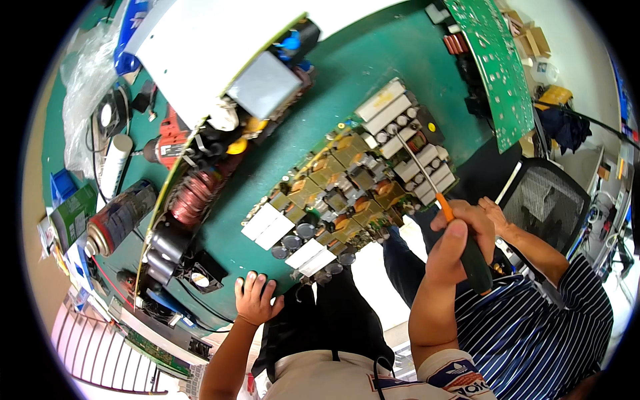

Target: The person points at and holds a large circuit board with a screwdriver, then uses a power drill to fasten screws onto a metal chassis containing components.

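My right hand (467, 237) is closed round the orange and dark green handle of a screwdriver (425, 175). The long metal shaft reaches up and left over a crowded circuit board (347, 190); its tip is by the round capacitors at the board's far end. Whether the tip touches anything, I cannot tell. This board carries white blocks, yellowish transformers and grey capacitors, and lies slantwise near the front edge of the green table (327, 73). With fingers spread, my left hand (255, 299) rests on the table's front edge, left of the board, holding nothing.
Left stands a large board with a copper coil (193, 197). Beyond are a red power drill (172, 140), a spray can (123, 217) and plastic wrap (87, 100). A green board (497, 73) stands at the right. A person in a striped shirt (527, 327) is close on my right.
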`<state>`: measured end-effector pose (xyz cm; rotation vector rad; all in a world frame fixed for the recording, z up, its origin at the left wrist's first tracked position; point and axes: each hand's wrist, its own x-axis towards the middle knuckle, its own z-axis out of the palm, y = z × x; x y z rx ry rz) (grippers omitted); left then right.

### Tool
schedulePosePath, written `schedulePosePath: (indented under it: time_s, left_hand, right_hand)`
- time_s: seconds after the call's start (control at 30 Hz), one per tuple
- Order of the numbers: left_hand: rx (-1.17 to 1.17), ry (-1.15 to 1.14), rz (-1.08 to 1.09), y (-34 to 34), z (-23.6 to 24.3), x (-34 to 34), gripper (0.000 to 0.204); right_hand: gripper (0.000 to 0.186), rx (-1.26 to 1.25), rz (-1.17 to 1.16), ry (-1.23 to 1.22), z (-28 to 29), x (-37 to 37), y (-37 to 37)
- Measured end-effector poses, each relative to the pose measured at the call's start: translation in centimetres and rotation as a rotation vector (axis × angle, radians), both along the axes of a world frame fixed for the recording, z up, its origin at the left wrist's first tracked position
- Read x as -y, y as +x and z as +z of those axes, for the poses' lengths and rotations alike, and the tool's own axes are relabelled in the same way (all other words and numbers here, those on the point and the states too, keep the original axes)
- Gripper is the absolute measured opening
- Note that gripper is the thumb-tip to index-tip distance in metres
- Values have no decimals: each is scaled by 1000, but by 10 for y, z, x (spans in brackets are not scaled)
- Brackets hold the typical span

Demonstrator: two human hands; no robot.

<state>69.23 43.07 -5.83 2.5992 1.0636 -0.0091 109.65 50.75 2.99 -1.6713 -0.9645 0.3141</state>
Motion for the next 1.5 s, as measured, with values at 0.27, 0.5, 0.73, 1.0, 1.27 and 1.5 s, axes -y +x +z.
schedulePosePath:
  time_s: [0.27, 0.5, 0.73, 1.0, 1.27, 1.5]
  left_hand:
    - [5, -31, 7, -2, 3, -3, 45]
    - [55, -23, -16, -5, -1, -1, 48]
    - [58, -24, 17, -3, 3, -6, 44]
    - [66, -47, 19, -4, 5, -8, 45]
    - [77, -41, 20, -5, 4, -6, 47]
    - [62, -69, 34, -4, 8, -9, 48]
  right_hand:
    - [30, -107, 38, 44, 14, -21, -15]
    - [15, 67, 166, -185, 27, -59, -26]
    - [15, 52, 223, -251, 16, -73, -44]
    - [14, -6, 234, -188, 16, -70, -52]
    - [12, 52, 345, -237, 13, -72, -72]
    - [15, 220, 352, -262, 17, -61, -85]
